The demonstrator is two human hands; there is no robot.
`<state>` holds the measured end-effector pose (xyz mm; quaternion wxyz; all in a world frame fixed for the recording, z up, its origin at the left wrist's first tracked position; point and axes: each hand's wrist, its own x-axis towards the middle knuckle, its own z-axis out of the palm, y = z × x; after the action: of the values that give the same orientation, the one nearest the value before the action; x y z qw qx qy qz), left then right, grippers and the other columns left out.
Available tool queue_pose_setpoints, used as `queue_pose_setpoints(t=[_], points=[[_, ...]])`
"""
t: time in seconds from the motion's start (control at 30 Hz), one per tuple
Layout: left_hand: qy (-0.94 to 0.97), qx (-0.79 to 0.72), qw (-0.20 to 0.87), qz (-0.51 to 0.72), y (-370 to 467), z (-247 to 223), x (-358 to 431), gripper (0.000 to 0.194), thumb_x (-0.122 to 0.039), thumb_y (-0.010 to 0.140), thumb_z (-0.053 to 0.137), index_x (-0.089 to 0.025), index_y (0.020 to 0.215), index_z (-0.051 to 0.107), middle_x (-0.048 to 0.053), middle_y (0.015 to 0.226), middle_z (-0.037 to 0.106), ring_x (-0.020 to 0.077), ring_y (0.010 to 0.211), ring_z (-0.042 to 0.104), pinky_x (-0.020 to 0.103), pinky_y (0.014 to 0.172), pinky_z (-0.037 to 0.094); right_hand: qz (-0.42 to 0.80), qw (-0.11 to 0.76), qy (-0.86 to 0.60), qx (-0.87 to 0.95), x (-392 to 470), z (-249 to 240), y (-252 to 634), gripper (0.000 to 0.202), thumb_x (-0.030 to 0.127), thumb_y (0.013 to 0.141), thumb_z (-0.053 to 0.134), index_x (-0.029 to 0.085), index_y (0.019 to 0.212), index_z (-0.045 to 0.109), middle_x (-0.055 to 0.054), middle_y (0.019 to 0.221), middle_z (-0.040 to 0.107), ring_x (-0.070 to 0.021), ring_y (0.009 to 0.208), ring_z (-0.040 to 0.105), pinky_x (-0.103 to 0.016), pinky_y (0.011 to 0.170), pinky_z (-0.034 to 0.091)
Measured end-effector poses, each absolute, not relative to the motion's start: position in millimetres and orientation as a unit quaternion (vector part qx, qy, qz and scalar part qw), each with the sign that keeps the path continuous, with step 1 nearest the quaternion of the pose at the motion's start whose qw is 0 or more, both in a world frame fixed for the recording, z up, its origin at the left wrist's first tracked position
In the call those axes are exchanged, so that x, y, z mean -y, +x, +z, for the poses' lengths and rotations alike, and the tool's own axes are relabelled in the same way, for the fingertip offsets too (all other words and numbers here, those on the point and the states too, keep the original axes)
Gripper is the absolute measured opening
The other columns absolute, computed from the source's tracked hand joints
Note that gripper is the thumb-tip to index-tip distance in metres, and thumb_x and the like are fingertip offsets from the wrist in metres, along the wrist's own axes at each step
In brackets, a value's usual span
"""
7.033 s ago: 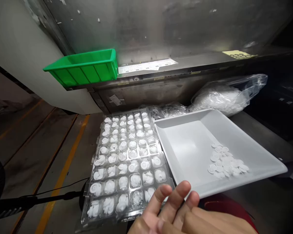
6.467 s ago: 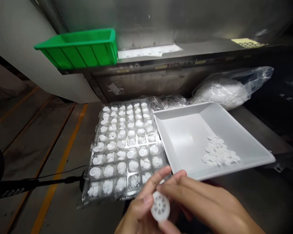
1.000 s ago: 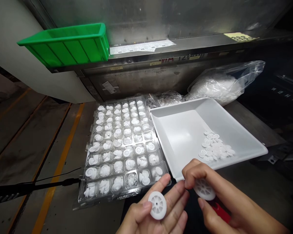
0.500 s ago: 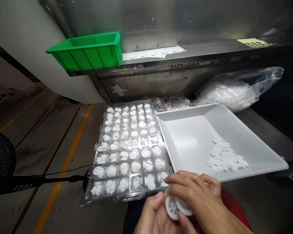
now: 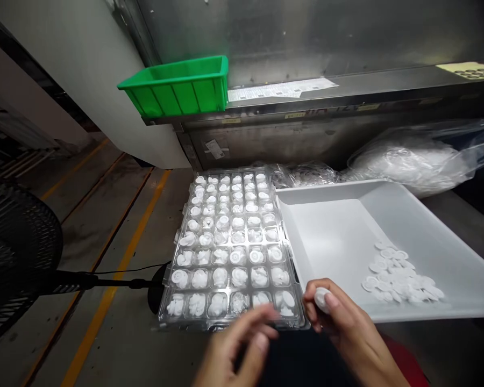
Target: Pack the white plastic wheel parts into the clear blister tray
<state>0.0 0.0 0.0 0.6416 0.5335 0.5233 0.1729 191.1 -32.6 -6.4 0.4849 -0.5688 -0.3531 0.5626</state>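
My right hand (image 5: 341, 320) pinches a small round white plastic wheel (image 5: 321, 299) between thumb and fingers, beside the front right corner of a clear compartment tray (image 5: 226, 324). To its left, my left hand (image 5: 242, 344) is blurred, its thumb and fingers apart and nothing visible in them. It hovers at the tray's front edge. White plastic pieces (image 5: 219, 304) fill the tray's rows of square compartments. On the right is a big white bin (image 5: 326, 231), with a pile of loose white wheels (image 5: 403, 277) in its near right part.
A green plastic box (image 5: 173, 91) and paper sheets (image 5: 282, 90) lie on the metal ledge behind. Clear plastic bags (image 5: 411, 161) with white contents sit behind the bin. A black fan (image 5: 20, 258) stands at the left, over a floor with yellow lines.
My hands have parted; they were together around white spoked wheels. The left has moved left, while the right keeps one wheel. The whole scene has shifted right in view.
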Motion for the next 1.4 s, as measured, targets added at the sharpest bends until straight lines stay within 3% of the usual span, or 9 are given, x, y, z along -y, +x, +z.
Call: queue_pose_setpoints(t=[0.1,0.23,0.4,0.5,0.63,0.8,0.9,1.07,1.4], points=[[0.619,-0.605,0.473,0.161,-46.3,-25.2,-19.1,0.043,-0.047,0.086,0.046,-0.028,0.124,0.054,0.013,0.131,0.051,0.0376,0.130,0.032,0.060,0.107,0.019,0.621,0.520,-0.534,0.242,28.8,-10.0,189.4,0.034,0.053,0.094,0.039,0.023,0.085,0.052,0.002,0.070,0.047,-0.0135,0.063,0.039,-0.024,0.061,0.036],[0.694,-0.590,0.401,0.094,-67.9,-50.8,-26.2,0.036,-0.041,0.087,0.045,-0.028,0.116,0.062,0.012,0.122,0.059,0.0373,0.122,0.045,0.058,0.100,0.035,0.640,0.537,-0.510,0.204,27.0,-11.0,188.2,0.034,0.051,0.094,0.040,0.021,0.084,0.052,0.002,0.069,0.044,-0.0125,0.063,0.037,-0.023,0.061,0.035],[0.741,-0.583,0.332,0.022,-55.8,-60.4,-17.1,0.047,-0.034,0.091,0.033,-0.019,0.132,0.049,0.016,0.135,0.053,0.0370,0.128,0.041,0.059,0.101,0.037,0.648,0.552,-0.489,0.189,26.4,-11.8,186.2,0.031,0.049,0.094,0.044,0.021,0.084,0.053,0.003,0.069,0.045,-0.0125,0.063,0.034,-0.023,0.061,0.032],[0.769,-0.575,0.280,-0.007,-46.3,-64.3,-13.8,0.049,-0.031,0.092,0.026,-0.009,0.128,0.051,0.023,0.130,0.054,0.0386,0.121,0.047,0.059,0.096,0.041,0.651,0.558,-0.481,0.185,26.4,-14.3,183.8,0.029,0.047,0.094,0.046,0.021,0.084,0.054,0.003,0.069,0.046,-0.0121,0.062,0.034,-0.022,0.061,0.032],[0.789,-0.572,0.223,-0.025,-40.2,-67.1,-13.7,0.050,-0.027,0.093,0.019,-0.008,0.123,0.054,0.026,0.124,0.053,0.0407,0.114,0.050,0.057,0.084,0.047,0.656,0.563,-0.470,0.179,27.6,-16.6,180.0,0.028,0.043,0.094,0.045,0.019,0.084,0.053,0.003,0.069,0.045,-0.0120,0.062,0.034,-0.023,0.060,0.031],[0.814,-0.538,0.216,-0.016,-48.7,-69.3,-17.5,0.044,-0.021,0.091,0.018,-0.018,0.107,0.059,0.019,0.116,0.057,0.0331,0.103,0.057,0.046,0.076,0.052,0.659,0.561,-0.471,0.168,29.0,-19.0,181.9,0.029,0.042,0.096,0.041,0.018,0.084,0.051,0.002,0.068,0.044,-0.0125,0.062,0.033,-0.024,0.060,0.030],[0.817,-0.532,0.224,0.006,-56.0,-76.8,-14.7,0.040,-0.023,0.091,0.023,-0.021,0.110,0.058,0.016,0.121,0.057,0.0308,0.105,0.058,0.040,0.072,0.054,0.659,0.562,-0.473,0.163,29.5,-23.1,186.5,0.029,0.042,0.096,0.039,0.018,0.084,0.051,0.003,0.068,0.043,-0.0121,0.062,0.032,-0.024,0.061,0.030],[0.795,-0.551,0.242,0.077,-59.0,-92.0,-3.8,0.034,-0.033,0.094,0.029,-0.019,0.113,0.053,0.014,0.122,0.058,0.0291,0.114,0.053,0.046,0.089,0.046,0.657,0.564,-0.474,0.160,30.3,-28.3,190.4,0.028,0.041,0.096,0.038,0.019,0.084,0.051,0.003,0.068,0.042,-0.0119,0.062,0.031,-0.023,0.060,0.030],[0.695,-0.600,0.354,0.180,-41.6,-73.5,-11.2,0.021,-0.034,0.083,0.038,-0.024,0.088,0.056,0.008,0.091,0.056,0.0297,0.090,0.049,0.044,0.078,0.033,0.665,0.560,-0.467,0.159,29.4,-29.2,189.9,0.028,0.040,0.097,0.037,0.018,0.085,0.051,0.003,0.068,0.042,-0.0119,0.063,0.031,-0.022,0.061,0.031]])
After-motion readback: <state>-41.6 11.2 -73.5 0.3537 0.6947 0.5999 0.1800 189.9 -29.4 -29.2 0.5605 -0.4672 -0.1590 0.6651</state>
